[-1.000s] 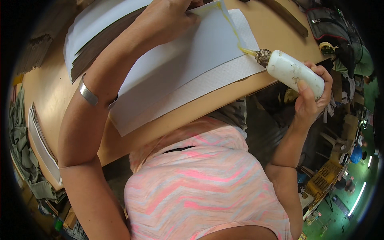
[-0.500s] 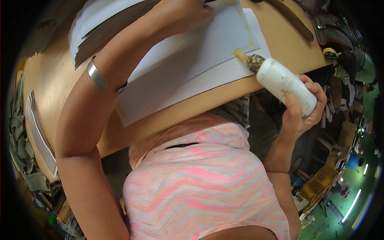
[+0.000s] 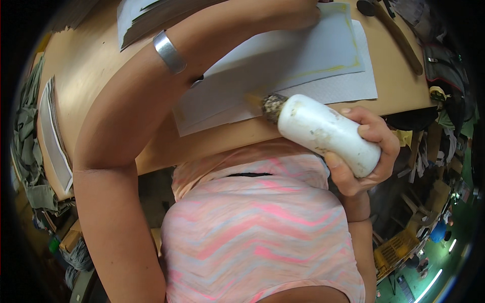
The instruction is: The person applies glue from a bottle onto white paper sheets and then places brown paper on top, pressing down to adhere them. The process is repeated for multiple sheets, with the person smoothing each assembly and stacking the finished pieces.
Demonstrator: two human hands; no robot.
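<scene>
In my right hand (image 3: 371, 146) is a white plastic bottle (image 3: 323, 131) with smudges on its side. Fingers and thumb wrap its base, and it tilts so that its crusted, mottled neck (image 3: 273, 107) points left. The blurred yellowish tip hovers over or touches the near edge of a pale sheet (image 3: 283, 65); I cannot tell which. A yellow glue line (image 3: 348, 65) runs along the sheet's right edge and part of its near edge. My left hand (image 3: 300, 12) rests at the sheet's far part, fingers curled and partly cut off by the frame.
Under the pale sheet lies a white textured sheet (image 3: 368, 83). A hammer (image 3: 399, 38) lies at the far right of the wooden table (image 3: 106, 86). Stacked sheets (image 3: 151, 22) stand behind my left forearm; another stack (image 3: 54, 131) is at the left edge. A dark bag (image 3: 444, 65) sits at right.
The bottle in my right hand has moved left along the sheet's near edge, and the glue line shows behind it. The view has shifted, so the table appears further right.
</scene>
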